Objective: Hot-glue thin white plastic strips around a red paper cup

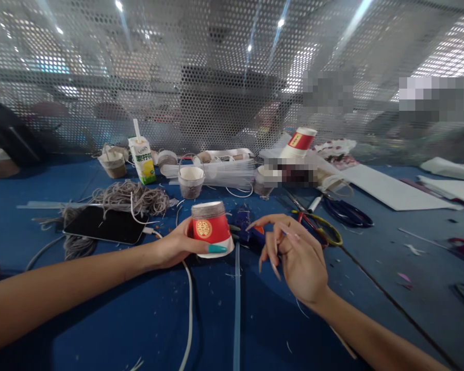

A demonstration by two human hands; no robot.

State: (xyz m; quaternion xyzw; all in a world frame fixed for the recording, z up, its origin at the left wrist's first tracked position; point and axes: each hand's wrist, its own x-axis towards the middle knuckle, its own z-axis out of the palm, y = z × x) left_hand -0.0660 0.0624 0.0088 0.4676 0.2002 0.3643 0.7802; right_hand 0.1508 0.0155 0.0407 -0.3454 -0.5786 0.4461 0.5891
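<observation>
A red paper cup (pixel 212 230) with a gold emblem and grey cord wound round its narrow end is in my left hand (pixel 180 242), upside down, rim at the bottom. My right hand (pixel 297 252) is raised to the right of the cup with fingers apart and curled, touching nothing that I can make out. Just behind its fingertips lies a dark blue glue gun (pixel 247 229), partly hidden. A translucent stick (pixel 237 309) runs toward me below the cup.
Grey cord (pixel 131 198) and a black phone (pixel 106 223) with a white cable lie left. Behind stand a drink carton (pixel 142 159), a small cord-wrapped bucket (pixel 191 182) and stacked cups (pixel 299 144). Scissors (pixel 332 233) lie right; perforated metal (pixel 224 77) closes the back.
</observation>
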